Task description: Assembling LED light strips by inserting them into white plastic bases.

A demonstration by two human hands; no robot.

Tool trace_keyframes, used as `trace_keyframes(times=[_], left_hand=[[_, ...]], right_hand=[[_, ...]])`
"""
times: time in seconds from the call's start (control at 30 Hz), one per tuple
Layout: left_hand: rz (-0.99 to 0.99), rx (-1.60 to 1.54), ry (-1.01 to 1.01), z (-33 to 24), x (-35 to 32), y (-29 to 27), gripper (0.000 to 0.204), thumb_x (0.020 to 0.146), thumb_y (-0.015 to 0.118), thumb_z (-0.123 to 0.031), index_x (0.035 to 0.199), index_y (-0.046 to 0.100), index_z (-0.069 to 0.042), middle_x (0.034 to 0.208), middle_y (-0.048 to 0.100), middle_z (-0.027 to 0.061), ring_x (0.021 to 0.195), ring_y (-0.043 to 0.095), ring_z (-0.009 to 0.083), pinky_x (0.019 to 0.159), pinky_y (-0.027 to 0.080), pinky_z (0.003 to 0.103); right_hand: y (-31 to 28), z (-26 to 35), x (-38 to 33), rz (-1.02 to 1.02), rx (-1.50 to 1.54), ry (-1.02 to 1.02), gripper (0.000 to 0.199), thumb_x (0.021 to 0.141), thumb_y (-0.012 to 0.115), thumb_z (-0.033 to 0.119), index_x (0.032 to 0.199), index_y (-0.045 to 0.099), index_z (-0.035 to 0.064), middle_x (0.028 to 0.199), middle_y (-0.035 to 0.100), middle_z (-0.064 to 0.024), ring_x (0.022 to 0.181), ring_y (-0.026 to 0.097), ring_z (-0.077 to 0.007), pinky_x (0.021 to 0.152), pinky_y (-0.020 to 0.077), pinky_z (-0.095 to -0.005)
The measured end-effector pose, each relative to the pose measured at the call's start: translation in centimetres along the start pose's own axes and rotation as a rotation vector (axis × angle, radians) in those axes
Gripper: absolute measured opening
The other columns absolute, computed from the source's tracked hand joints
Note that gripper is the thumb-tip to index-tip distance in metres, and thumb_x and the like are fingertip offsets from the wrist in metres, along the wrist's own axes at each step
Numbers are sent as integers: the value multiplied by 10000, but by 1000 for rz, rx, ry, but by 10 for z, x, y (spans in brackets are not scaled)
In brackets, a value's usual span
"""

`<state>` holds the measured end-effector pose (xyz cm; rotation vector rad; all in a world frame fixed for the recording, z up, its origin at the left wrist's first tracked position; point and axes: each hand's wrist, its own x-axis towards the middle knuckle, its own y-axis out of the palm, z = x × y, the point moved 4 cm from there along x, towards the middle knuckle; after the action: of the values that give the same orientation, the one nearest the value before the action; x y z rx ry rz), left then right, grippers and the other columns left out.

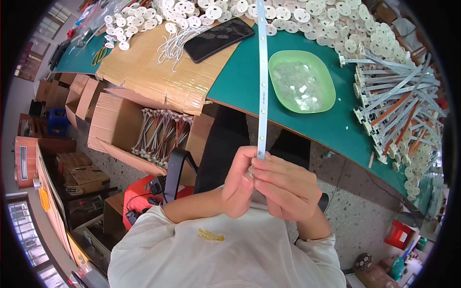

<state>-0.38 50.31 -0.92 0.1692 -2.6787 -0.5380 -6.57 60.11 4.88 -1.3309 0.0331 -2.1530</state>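
Close to my chest, both hands meet at the lower end of a white LED strip. My left hand is closed, its fingers curled at the strip's end. My right hand pinches the same end from the other side. From there the strip runs away from me over the table edge, past the green bowl. Small clear pieces lie in that bowl. Whatever sits between my fingertips under the strip is mostly hidden.
On the green table lie a black phone, white wires and piled round white discs. Finished-looking strips with discs are heaped at right. A cardboard box of similar strips stands below left. Yellow-handled scissors lie far left.
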Motion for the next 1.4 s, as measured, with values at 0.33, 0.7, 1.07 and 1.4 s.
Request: trace_keyframes(times=[0.33,0.7,1.07,1.4], left_hand=[[-136,-92,105,-19,86,-72,784,927,563,-529,1343,401,116,806,623,139,679,578,162,595,454,248],[-86,-346,19,20,120,-60,596,864,675,-496,1119,512,17,868,602,101,742,475,148,624,352,312],[3,-281,111,5,112,-59,431,895,666,-341,1106,451,-32,1038,599,207,784,572,179,719,481,291],[-282,-99,8,30,165,-96,173,956,560,-96,1086,450,-68,917,640,164,736,580,147,688,481,280]], right_hand=[[-74,-58,58,-27,-563,337,141,734,744,-7,864,689,-20,807,680,-142,703,647,-218,598,503,-316],[-55,-131,49,284,-611,613,83,756,697,16,834,683,-12,748,661,-126,635,626,-242,588,476,-324],[-54,-140,61,444,-517,611,149,721,718,5,865,684,-6,763,655,-111,657,634,-237,598,483,-314],[-65,-139,66,498,-527,663,124,721,714,-7,840,676,-2,769,658,-113,648,623,-235,580,473,-316]])
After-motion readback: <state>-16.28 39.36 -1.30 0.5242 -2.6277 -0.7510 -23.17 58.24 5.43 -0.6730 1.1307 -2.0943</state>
